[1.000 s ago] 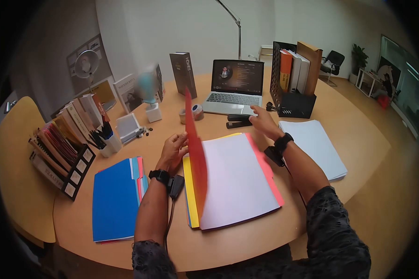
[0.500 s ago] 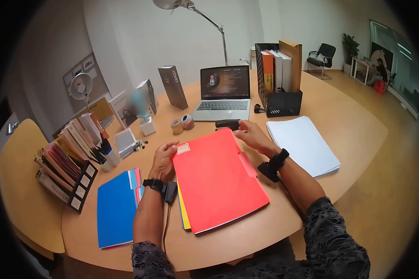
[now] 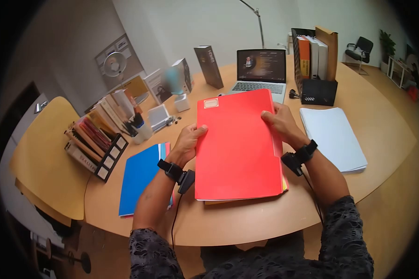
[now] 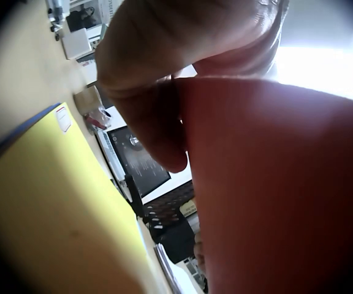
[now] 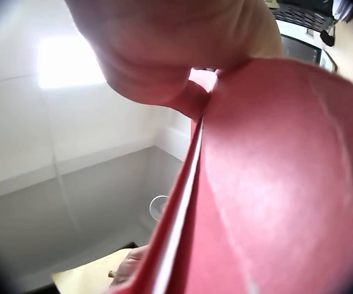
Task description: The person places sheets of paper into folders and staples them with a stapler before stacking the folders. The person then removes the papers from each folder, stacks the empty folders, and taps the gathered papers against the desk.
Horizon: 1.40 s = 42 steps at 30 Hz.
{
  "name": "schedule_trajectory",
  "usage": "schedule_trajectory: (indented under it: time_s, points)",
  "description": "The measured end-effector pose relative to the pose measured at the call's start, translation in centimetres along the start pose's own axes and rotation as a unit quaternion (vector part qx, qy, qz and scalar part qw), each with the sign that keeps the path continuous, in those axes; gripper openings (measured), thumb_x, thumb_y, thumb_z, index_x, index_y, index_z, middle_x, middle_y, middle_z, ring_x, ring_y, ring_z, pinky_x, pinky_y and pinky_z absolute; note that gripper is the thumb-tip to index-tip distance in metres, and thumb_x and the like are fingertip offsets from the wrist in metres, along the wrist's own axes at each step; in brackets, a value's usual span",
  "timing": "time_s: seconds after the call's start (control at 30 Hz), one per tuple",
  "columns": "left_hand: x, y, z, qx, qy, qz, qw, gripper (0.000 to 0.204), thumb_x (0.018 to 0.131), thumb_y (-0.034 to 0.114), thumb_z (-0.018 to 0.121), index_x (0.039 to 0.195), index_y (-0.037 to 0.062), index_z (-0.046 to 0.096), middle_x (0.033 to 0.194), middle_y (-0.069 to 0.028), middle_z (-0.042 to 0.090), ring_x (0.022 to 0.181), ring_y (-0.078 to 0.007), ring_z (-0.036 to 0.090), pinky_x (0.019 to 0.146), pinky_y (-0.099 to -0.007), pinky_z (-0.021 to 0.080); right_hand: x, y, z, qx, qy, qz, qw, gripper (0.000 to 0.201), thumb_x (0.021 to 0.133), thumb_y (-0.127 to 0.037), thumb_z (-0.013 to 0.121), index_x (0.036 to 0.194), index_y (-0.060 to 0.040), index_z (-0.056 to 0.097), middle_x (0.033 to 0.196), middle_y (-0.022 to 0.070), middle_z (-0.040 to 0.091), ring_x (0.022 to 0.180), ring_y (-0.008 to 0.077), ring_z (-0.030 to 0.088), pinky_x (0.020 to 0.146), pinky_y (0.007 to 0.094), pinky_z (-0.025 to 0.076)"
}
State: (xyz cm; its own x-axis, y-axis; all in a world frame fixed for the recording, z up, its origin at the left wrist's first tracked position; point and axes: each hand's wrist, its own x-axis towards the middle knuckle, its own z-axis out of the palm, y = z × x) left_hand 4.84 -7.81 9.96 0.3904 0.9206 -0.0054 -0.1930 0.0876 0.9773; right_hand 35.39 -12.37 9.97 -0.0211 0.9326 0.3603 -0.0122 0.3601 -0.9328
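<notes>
A closed red file folder (image 3: 237,149), with a small label in its upper left corner, is raised over the table in front of me. My left hand (image 3: 187,143) grips its left edge, thumb on the front cover. On the opposite edge my right hand (image 3: 284,123) pinches it, thumb also on the cover. White paper (image 5: 181,226) shows between the covers in the right wrist view. Below the red folder lies a yellow folder (image 4: 60,202), seen largely in the left wrist view; in the head view only a sliver of it shows.
To the left lie a blue folder (image 3: 139,172) with others under it and a rack of books (image 3: 95,139). A stack of white paper (image 3: 333,139) sits at the right. Behind are an open laptop (image 3: 261,65), a black book holder (image 3: 319,93) and a dark upright box (image 3: 209,67).
The red folder's cover has swung shut over the white paper. Both hands then gripped its sides and lifted it off the yellow folder. The head view has shifted.
</notes>
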Motion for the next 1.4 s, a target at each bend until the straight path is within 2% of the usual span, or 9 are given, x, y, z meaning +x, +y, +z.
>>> schedule_trajectory:
  time_s: [0.2,0.47,0.87,0.93,1.0,1.07,1.13,1.23,1.4]
  points:
    - [-4.9,3.0,-6.3,0.009,0.034,0.034,0.999,0.032,0.095,0.017,0.061,0.119,-0.0032,0.055,0.111,-0.0105,0.066,0.095,-0.0184,0.066,0.085,-0.032,0.056,0.6,-0.7,-0.9,0.01,0.045,0.09,0.995,0.016,0.093,-0.017,0.061,0.096,-0.0017,0.058,0.071,0.0022,0.056,0.053,0.0069,0.05,0.042,0.0215,0.039]
    - [-15.0,4.5,-23.4,0.062,0.15,0.008,0.987,0.037,0.1,0.021,0.052,0.128,-0.0023,0.051,0.122,-0.0124,0.062,0.109,-0.0221,0.061,0.095,-0.0365,0.05,0.8,-0.2,-3.0,0.027,0.024,0.12,0.992,0.016,0.095,-0.019,0.059,0.096,-0.0031,0.059,0.073,0.0024,0.058,0.057,0.0077,0.052,0.046,0.0226,0.041]
    - [-18.3,3.6,-32.6,0.144,0.278,-0.057,0.948,0.026,0.102,0.02,0.045,0.107,-0.001,0.061,0.101,-0.0077,0.066,0.089,-0.0187,0.064,0.083,-0.0323,0.051,0.6,1.1,-2.2,-0.063,-0.055,0.183,0.98,0.018,0.095,-0.021,0.058,0.099,-0.004,0.059,0.081,0.0041,0.06,0.066,0.0106,0.057,0.054,0.0246,0.045]
    - [-18.0,3.3,-34.0,0.247,0.288,-0.096,0.92,0.023,0.097,0.02,0.053,0.104,0.0014,0.063,0.097,-0.0061,0.068,0.084,-0.019,0.065,0.078,-0.0307,0.052,0.7,1.3,-2.6,-0.061,-0.046,0.195,0.978,0.019,0.094,-0.022,0.059,0.099,-0.0038,0.059,0.082,0.0038,0.06,0.068,0.0102,0.056,0.055,0.0247,0.045]
    - [-16.9,1.7,-41.4,0.584,0.266,-0.175,0.747,0.025,0.091,0.016,0.057,0.108,-0.0012,0.063,0.099,-0.0081,0.067,0.087,-0.0186,0.064,0.079,-0.0301,0.051,1.0,2.1,-3.2,-0.06,-0.042,0.203,0.977,0.019,0.094,-0.021,0.059,0.1,-0.0037,0.059,0.085,0.0047,0.06,0.071,0.0111,0.056,0.057,0.0253,0.046]
    - [-15.7,0.8,-39.1,0.605,0.368,-0.074,0.702,0.034,0.09,0.017,0.06,0.117,-0.0037,0.06,0.107,-0.0112,0.065,0.099,-0.0189,0.062,0.085,-0.0307,0.05,1.2,2.6,-3.8,-0.06,-0.033,0.21,0.975,0.019,0.094,-0.021,0.059,0.101,-0.0035,0.059,0.088,0.0056,0.06,0.075,0.012,0.057,0.059,0.0259,0.048]
    - [-12.5,1.6,-34.9,0.49,0.336,-0.026,0.804,0.041,0.094,0.02,0.059,0.125,-0.0056,0.054,0.111,-0.0109,0.062,0.102,-0.0172,0.059,0.088,-0.0309,0.049,1.4,3.0,-3.9,-0.066,0.004,0.244,0.967,0.019,0.096,-0.022,0.059,0.103,-0.0053,0.059,0.088,0.0024,0.058,0.077,0.0099,0.055,0.062,0.0227,0.05]
    - [-7.6,3.1,-23.0,0.309,0.16,-0.034,0.937,0.032,0.096,0.021,0.058,0.118,-0.003,0.056,0.099,-0.0063,0.058,0.091,-0.012,0.058,0.078,-0.0303,0.051,1.9,3.9,-4.5,-0.074,0.015,0.269,0.96,0.025,0.093,-0.018,0.059,0.108,0.0015,0.057,0.102,0.0112,0.055,0.085,0.0185,0.056,0.067,0.034,0.055]
    - [1.4,-1.5,-11.2,0.108,0.043,-0.09,0.989,0.014,0.098,0.018,0.054,0.096,0.0038,0.057,0.086,-0.0028,0.054,0.081,-0.0111,0.055,0.067,-0.0281,0.048,1.5,3.6,-4.3,-0.078,0.009,0.293,0.953,0.024,0.097,-0.018,0.054,0.109,0.0025,0.057,0.085,0.0047,0.057,0.074,0.0141,0.057,0.064,0.0327,0.056]
